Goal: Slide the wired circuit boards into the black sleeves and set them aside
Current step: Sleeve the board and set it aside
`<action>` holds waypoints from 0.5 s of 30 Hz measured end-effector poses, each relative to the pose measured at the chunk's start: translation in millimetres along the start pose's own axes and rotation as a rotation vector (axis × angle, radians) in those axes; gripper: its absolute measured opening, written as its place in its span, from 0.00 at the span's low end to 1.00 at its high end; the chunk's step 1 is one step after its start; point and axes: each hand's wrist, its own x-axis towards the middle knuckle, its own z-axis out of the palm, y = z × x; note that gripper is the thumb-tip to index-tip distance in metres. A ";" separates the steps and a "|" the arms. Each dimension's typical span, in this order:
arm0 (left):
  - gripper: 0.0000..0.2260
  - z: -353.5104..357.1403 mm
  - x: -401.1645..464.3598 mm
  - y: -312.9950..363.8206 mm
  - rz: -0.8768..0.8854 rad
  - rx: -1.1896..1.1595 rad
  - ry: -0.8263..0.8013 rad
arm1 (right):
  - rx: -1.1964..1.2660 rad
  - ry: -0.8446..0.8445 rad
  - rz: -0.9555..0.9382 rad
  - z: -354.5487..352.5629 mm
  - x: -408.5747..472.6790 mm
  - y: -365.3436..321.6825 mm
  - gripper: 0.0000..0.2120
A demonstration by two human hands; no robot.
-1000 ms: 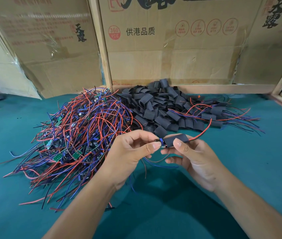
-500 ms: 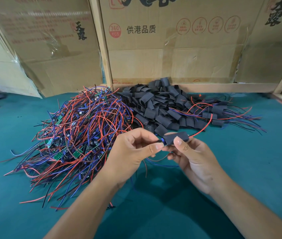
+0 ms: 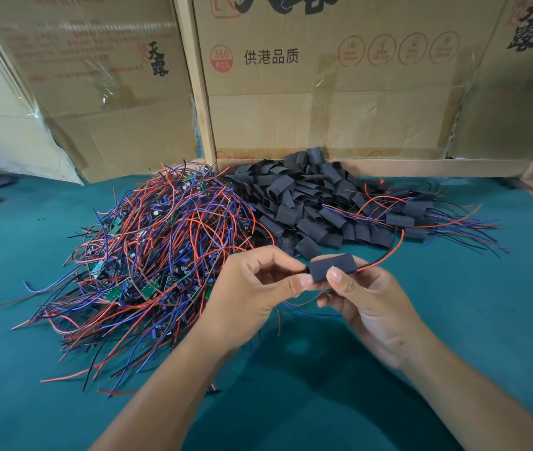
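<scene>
A black sleeve (image 3: 332, 267) is held between both hands above the green table. My right hand (image 3: 367, 304) pinches it with thumb on top and fingers behind. My left hand (image 3: 252, 288) pinches its left end, where the board is now hidden inside. A red wire (image 3: 385, 255) curves out of the sleeve's right end; other wires hang below the hands. A tangled pile of wired circuit boards (image 3: 154, 252) lies to the left. A heap of empty black sleeves (image 3: 304, 203) lies behind the hands.
Sleeved boards with trailing wires (image 3: 421, 216) lie at the right of the sleeve heap. Cardboard boxes (image 3: 323, 86) and a wooden frame (image 3: 197, 92) wall off the back. Green cloth (image 3: 291, 402) covers the table in front.
The blue end of the board that showed at the sleeve's left end has gone inside the sleeve. Both hands stay in about the same place.
</scene>
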 end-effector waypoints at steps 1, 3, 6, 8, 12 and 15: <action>0.04 0.5 0.0 -0.3 0.000 -0.001 0.004 | -0.011 0.000 -0.002 0.5 0.1 -0.2 0.25; 0.06 0.4 -0.4 0.1 -0.012 -0.017 0.010 | -0.017 0.020 0.006 -0.1 0.6 -0.4 0.22; 0.08 -1.1 -0.7 1.2 -0.033 -0.038 -0.007 | -0.005 0.023 0.020 -0.8 0.4 -0.3 0.16; 0.07 -0.9 0.1 0.7 -0.035 -0.048 0.006 | -0.005 0.009 0.021 -1.0 0.2 1.0 0.16; 0.05 1.7 0.5 -1.4 -0.052 -0.029 0.005 | -0.039 0.010 0.031 -0.5 -0.3 2.9 0.15; 0.04 1.2 0.7 -3.1 -0.065 -0.037 -0.008 | -0.046 0.011 0.037 -1.2 0.2 2.5 0.15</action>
